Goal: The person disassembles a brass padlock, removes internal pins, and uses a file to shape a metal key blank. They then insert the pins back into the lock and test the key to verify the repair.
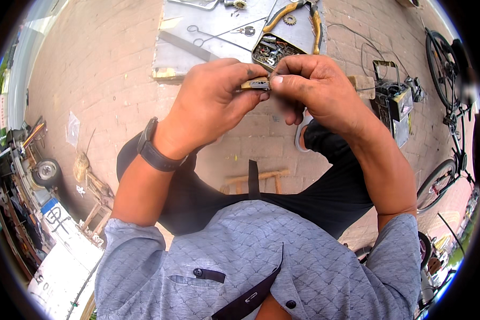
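Observation:
Both my hands meet above the near edge of a low grey-topped work board [176, 56]. My left hand [210, 98] is closed, its thumb and fingers pinching a small yellowish-brown piece with a grey slotted metal face [258, 84]; I cannot make out its exact kind. At the right end of that piece, the thumb and forefinger of my right hand [312, 88] press together on it. Whether they hold a further tiny part is hidden. Just beyond the hands stands an open tin [255, 54] filled with small metal parts.
Yellow-and-black handled pliers [317, 32], a toothed brass-coloured gear [289, 20], ring-handled forceps [198, 41] and a flat metal bar [184, 45] lie on the board. To the right are a black-framed box-like device [400, 106] and a bicycle [444, 69]. A small wheel [47, 172] is at left.

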Demonstrator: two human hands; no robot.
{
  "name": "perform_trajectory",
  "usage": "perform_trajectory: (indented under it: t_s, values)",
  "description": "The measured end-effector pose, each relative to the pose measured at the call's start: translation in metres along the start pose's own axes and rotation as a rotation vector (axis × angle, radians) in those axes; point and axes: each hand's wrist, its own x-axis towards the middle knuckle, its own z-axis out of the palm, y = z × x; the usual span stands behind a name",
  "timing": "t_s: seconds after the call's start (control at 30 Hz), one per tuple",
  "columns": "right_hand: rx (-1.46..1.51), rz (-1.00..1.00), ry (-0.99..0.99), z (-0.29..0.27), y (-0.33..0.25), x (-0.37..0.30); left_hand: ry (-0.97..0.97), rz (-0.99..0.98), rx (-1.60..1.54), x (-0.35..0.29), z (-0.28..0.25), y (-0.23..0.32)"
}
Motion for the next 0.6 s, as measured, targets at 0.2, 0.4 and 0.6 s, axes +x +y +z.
perform_trajectory:
  t_s: [0.2,0.4,0.6]
  values:
    - [-0.005,-0.005,0.018,0.0014,0.0012,0.0000,0.006,0.010,0.001,-0.0002,-0.0002,-0.0004]
    - [-0.013,-0.002,0.029,0.0027,0.0010,0.0003,0.005,0.010,0.024,-0.0004,-0.0012,-0.0002]
    - [-0.042,0.004,0.046,0.0044,0.0000,0.0003,0.022,0.027,0.036,-0.0007,-0.0006,-0.0017]
